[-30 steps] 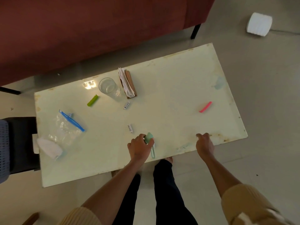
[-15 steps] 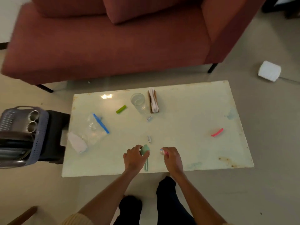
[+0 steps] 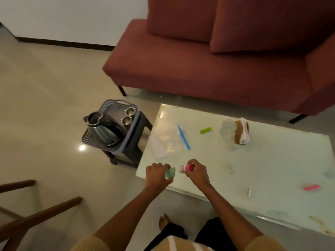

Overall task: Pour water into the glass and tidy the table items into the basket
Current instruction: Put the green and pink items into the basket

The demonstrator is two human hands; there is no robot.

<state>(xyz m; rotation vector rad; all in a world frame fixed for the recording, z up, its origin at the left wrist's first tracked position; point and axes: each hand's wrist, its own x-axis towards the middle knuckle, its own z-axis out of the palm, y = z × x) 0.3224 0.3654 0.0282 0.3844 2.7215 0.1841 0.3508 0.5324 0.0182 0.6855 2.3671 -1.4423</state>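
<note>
My left hand point(image 3: 157, 175) is closed around a pale green item point(image 3: 170, 173) at the near left corner of the pale table point(image 3: 282, 171). My right hand point(image 3: 196, 172) grips a small pink-and-white item point(image 3: 186, 168) just beside it. The clear glass point(image 3: 227, 130) stands at the table's far side beside a napkin holder point(image 3: 242, 131). The grey-blue basket point(image 3: 110, 122) rests on a dark stool left of the table, holding a steel kettle point(image 3: 101, 129) and two steel cups point(image 3: 127, 115).
On the table lie a green clip point(image 3: 205, 130), a pink clip point(image 3: 311, 187), a clear zip bag with a blue strip point(image 3: 170, 142) and small white pieces point(image 3: 249, 192). A red sofa point(image 3: 208, 66) stands behind. Wooden chair rails point(image 3: 36, 214) cross the lower left.
The view has swung left, bringing the basket and kettle into sight. My right hand left the table's right edge and now holds a pink-and-white item next to my left hand.
</note>
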